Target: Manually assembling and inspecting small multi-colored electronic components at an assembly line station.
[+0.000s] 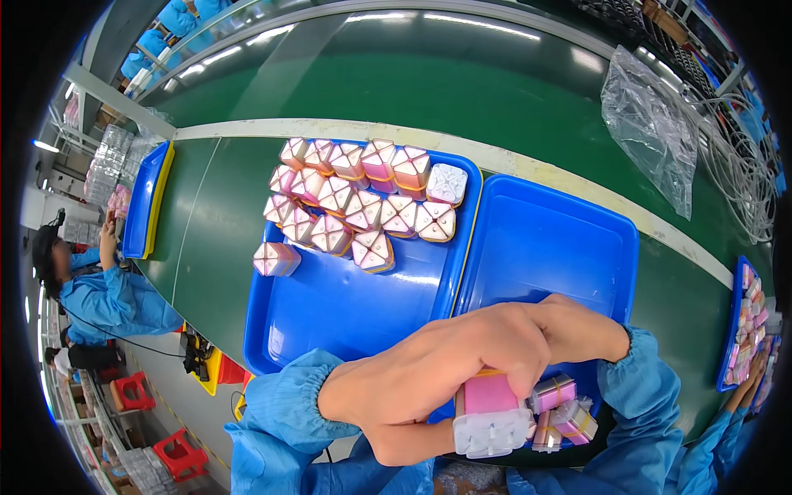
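My left hand is closed around a pink block with a white plastic cap on its near end. Crossing close behind it is my right hand, its fingers hidden by the left. Just right of the held block, several small pink blocks with yellow bands lie loosely at the near end of the right blue tray. Rows of pink blocks with white cross-marked tops stand in the far part of the left blue tray. A white-capped block stands at that tray's far right corner.
Both trays sit on a green bench with a pale rail behind. A clear plastic bag lies beyond, at right. Another blue tray is at left, beside a co-worker. At far right, another person's hands touch a filled tray.
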The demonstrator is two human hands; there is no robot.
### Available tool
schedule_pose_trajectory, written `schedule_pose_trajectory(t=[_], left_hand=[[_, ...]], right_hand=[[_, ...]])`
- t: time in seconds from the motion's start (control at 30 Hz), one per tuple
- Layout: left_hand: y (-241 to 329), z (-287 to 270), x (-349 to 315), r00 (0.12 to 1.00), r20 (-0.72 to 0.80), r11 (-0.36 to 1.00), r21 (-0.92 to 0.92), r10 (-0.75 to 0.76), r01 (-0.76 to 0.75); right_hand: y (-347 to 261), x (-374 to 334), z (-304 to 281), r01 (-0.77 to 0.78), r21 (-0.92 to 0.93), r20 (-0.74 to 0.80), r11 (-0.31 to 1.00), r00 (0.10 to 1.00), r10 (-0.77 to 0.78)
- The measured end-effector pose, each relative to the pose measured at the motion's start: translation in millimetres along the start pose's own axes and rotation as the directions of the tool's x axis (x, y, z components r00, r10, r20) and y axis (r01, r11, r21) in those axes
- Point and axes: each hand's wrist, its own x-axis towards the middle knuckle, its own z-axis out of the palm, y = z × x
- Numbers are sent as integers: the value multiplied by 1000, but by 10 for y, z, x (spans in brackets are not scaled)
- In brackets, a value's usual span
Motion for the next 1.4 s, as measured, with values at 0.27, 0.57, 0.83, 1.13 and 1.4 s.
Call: schedule_pose_trajectory(t=[0.27, 0.57, 0.83, 1.13, 1.4], left_hand=[[51, 78, -91, 939, -8, 804, -518, -344, 290], [250, -68, -60, 753, 17, 618, -561, -657, 551], [221, -45, -109, 784, 50, 489, -756, -619, 434], [593, -244, -87, 879, -302, 442, 775, -369, 452], [674, -312, 112, 884, -243, 179, 925, -400, 336]], right_hand=[[-109, 45, -100, -103, 102, 51, 989, 994, 98], [-140, 22, -127, -107, 79, 49, 991, 993, 103], [-112, 11, -115, -74, 22, 25, 997, 997, 74], [-51, 8, -31, -22, 104, -72, 994, 997, 30], [-129, -16, -80, -136, 270, -51, 953, 987, 156]])
